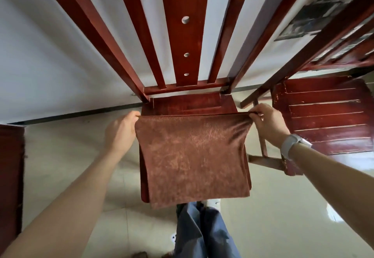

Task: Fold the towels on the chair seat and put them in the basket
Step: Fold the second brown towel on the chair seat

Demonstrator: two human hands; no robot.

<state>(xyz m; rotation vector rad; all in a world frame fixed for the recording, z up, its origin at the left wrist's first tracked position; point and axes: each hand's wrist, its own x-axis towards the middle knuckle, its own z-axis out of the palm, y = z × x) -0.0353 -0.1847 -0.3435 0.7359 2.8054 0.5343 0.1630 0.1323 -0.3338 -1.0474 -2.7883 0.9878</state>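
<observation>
**A:** So where's the towel at right now?

**B:** You've got the brown towel (194, 156) stretched between your two hands, held up by its top edge. Your left hand (120, 131) grips the top left corner, fingers curled round the cloth with the back of the hand facing you. Your right hand (268, 123) pinches the top right corner between thumb and fingertips, and there's a white watch (291, 143) on that wrist.

**A:** Is it folded or hanging single?

**B:** Looks doubled over, since you can see more than one layer edge down the sides below each hand. It hangs down from your hands in front of the chair seat (188, 105), covering most of it; only the back strip of the seat shows just past your knuckles.

**A:** What else is around?

**B:** The chair back (182, 35) with its slats rises right beyond your hands. Off to the side of your right hand there's a second red wooden chair (327, 116). Below the towel's bottom edge, between your forearms, you can see your blue jeans (204, 233) and the pale tiled floor (66, 156). No basket in view from here.
</observation>
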